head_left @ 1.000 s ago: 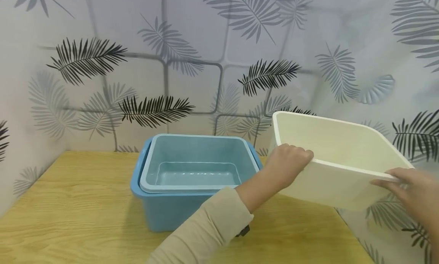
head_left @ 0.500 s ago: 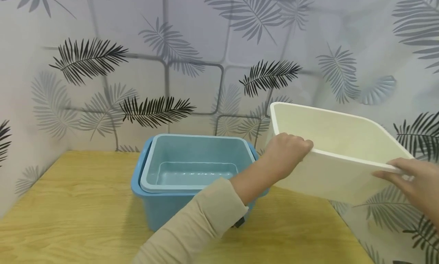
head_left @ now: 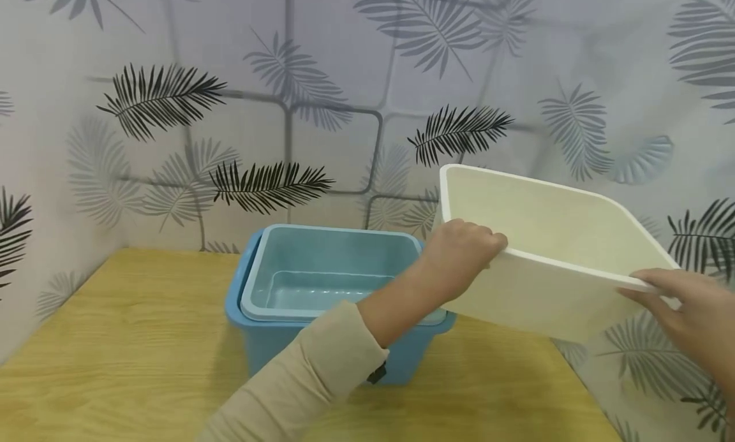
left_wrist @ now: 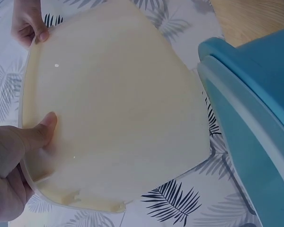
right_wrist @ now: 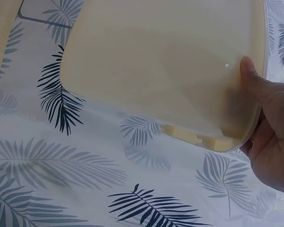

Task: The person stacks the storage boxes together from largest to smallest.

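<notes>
A cream plastic storage bin hangs tilted in the air at the right of the head view, its mouth toward the camera. My left hand grips the near rim close to its left corner. The right hand pinches that rim near the right corner, thumb on one side and fingers on the other. In the left wrist view both hands hold the bin wall along one edge. Left of the bin, a light blue bin sits nested inside a darker blue bin on the table.
The wooden table ends at a slanting right edge, beneath the cream bin. Leaf-patterned cloth covers the wall behind and at the sides. A small black piece shows beside the left sleeve, against the blue bin's front.
Both hands have raised the cream bin and brought it leftward, closer to the blue bins. Its left side now overlaps their right end in the head view. The grips look the same.
</notes>
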### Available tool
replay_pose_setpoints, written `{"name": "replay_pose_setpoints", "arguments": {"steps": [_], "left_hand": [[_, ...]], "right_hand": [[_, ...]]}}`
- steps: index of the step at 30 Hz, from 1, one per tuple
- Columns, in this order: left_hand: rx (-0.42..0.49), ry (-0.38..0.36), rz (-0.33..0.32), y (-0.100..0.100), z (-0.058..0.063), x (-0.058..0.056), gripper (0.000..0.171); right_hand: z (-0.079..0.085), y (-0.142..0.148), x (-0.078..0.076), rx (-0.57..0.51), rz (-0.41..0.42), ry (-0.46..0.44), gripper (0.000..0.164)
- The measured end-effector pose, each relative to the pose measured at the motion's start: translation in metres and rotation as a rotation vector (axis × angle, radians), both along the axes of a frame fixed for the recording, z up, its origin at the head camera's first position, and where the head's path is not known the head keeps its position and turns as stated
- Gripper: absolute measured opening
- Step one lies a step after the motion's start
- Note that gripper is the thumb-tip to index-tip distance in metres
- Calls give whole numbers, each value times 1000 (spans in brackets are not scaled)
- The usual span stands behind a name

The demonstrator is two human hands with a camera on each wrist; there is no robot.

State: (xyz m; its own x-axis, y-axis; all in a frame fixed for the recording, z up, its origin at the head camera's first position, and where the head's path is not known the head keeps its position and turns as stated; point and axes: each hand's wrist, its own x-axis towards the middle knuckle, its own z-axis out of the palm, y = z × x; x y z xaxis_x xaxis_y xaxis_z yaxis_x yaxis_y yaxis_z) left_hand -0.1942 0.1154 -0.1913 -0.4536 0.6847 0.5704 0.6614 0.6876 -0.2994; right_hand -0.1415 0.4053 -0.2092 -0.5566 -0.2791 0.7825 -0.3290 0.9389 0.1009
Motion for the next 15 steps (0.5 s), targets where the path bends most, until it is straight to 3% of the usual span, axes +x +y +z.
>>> {"name": "replay_pose_setpoints", "arguments": {"steps": [4, 10, 15], "left_hand": [[-8, -46, 7, -6, 0, -1, 24], [19, -91, 2, -18, 1, -1, 24], [74, -141, -7, -31, -2, -2, 26]], "right_hand": [[-3, -5, -2, -18, 42, 26, 43], [-3, -15, -7, -33, 150, 103, 61], [-1, -27, -13, -18, 164, 155, 72]]}}
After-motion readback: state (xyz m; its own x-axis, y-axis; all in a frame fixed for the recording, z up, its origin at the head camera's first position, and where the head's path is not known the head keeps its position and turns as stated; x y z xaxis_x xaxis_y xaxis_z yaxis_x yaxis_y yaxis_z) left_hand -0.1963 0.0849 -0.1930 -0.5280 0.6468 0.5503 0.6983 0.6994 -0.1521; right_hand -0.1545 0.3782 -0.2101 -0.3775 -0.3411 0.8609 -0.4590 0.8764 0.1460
